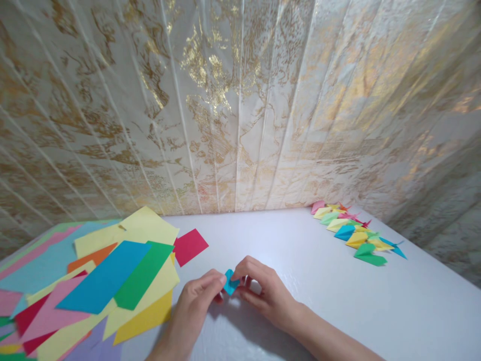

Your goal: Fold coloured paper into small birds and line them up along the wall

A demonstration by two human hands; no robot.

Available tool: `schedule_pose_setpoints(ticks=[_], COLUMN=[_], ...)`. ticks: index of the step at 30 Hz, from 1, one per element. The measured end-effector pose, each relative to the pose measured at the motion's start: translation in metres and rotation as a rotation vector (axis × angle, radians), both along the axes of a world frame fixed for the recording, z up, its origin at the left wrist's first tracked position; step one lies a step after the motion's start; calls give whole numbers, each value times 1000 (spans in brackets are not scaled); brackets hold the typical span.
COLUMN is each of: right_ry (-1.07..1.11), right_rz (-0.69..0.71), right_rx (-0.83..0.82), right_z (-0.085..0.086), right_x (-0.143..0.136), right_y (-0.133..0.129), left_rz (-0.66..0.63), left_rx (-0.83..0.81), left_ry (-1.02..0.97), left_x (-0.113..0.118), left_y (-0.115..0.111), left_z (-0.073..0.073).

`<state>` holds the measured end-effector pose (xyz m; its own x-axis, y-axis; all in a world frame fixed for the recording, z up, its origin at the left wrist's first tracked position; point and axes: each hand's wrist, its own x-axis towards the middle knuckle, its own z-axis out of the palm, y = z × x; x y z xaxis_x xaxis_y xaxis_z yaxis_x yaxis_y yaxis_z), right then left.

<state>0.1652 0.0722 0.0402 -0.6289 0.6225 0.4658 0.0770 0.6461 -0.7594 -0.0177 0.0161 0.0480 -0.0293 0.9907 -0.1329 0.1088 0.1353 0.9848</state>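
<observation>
A small folded piece of blue paper is held just above the white table, between my two hands. My left hand pinches its left edge with the thumb on top; the other fingers are partly hidden behind. On the right side, my right hand has its fingertips and thumb closed on the same blue paper. Creases show in the paper's middle, but its exact folds are too small to make out.
Colored paper sheets lie overlapping across the left of the table. A red square sheet rests at their right edge. Folded paper figures line the table's back right. Behind hangs a gold-patterned curtain.
</observation>
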Motion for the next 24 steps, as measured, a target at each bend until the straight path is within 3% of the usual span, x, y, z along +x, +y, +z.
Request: schedule_pose_setpoints(ticks=[8, 17, 24], right_ry=[117, 108, 141], right_rz=[-3, 32, -24], right_rx=[-75, -134, -481], right_z=[0, 2, 2], right_x=[0, -1, -4], right_y=[1, 2, 3], left_rz=[-27, -13, -75], left_rx=[-93, -65, -14], left_ry=[-118, -87, -26], left_x=[0, 2, 0], left_y=[-1, 0, 0], left_z=[-13, -4, -3])
